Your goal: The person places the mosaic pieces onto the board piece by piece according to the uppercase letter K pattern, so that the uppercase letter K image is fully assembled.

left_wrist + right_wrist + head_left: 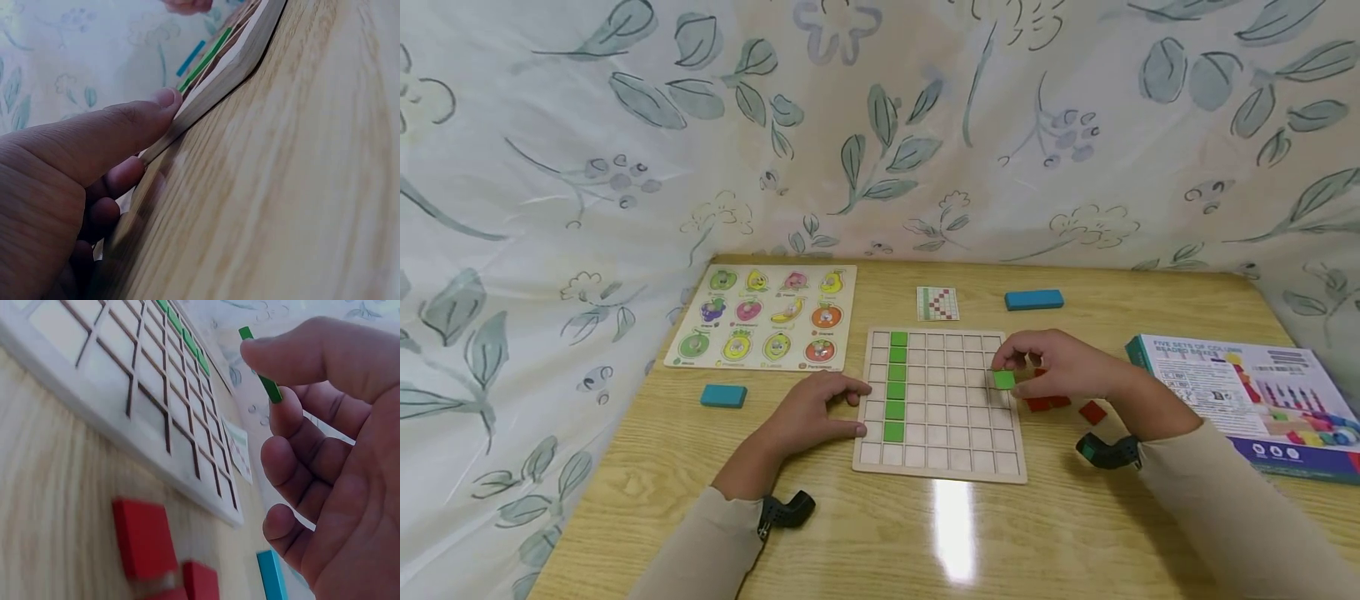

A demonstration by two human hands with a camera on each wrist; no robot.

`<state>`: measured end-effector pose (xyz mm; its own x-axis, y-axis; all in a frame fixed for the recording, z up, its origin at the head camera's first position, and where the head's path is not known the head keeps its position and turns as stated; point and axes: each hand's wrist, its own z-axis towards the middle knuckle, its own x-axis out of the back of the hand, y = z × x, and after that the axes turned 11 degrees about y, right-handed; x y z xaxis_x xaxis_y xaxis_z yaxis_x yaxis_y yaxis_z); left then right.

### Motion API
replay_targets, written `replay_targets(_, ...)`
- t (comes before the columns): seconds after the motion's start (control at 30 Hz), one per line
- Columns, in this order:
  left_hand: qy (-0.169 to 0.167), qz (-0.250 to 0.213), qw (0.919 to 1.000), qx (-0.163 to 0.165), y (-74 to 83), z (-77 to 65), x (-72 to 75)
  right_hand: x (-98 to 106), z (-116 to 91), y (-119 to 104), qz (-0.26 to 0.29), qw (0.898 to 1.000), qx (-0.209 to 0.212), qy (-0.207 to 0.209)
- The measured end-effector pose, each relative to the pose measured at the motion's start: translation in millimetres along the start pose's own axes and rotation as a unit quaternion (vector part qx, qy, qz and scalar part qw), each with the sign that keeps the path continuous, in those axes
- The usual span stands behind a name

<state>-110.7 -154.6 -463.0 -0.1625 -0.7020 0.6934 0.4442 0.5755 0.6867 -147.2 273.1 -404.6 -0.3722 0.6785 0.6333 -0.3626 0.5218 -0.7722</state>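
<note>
A wooden grid board [940,477] lies on the table, with several green square tiles [894,409] filling most of its second column from the left. My left hand [808,412] rests at the board's left edge, thumb and index fingertip touching the rim; the left wrist view shows the thumb [125,125] against that edge. Between thumb and fingers, my right hand [1063,367] pinches another green tile [272,390] above the right side of the grid. Red tiles [145,537] lie on the table beside the board, partly hidden under the right hand in the head view.
Behind the board lies a small pattern card [937,304], with a blue block [1034,300] to its right. A fruit picture board [760,325] and another blue block [723,396] are at left. A printed box [1247,400] lies at right. Patterned curtain [880,125] surrounds the table.
</note>
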Motion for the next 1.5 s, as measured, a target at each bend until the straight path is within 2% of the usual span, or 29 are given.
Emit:
replay_targets(0.27, -0.001, 0.008, 0.9999, -0.011, -3.0, 1.4, -2.8, -18, 8, -8, 0.004, 1.000, -0.011, -0.016)
replay_targets(0.67, 0.003, 0.012, 0.9999, -0.010, -5.1, 7.5, 4.5, -45, 26, -27, 0.022, 1.000, 0.008, -0.020)
replay_targets(0.83, 0.003, 0.005, 0.9999, -0.009, -6.9, 7.1, 3.7, -56, 27, -34, 0.027, 0.999, 0.002, -0.017)
replay_targets(1.5, -0.004, -0.001, 1.0000, 0.006, -3.3, 3.7, -0.1, -109, 21, -57, 0.028, 0.998, 0.038, -0.038)
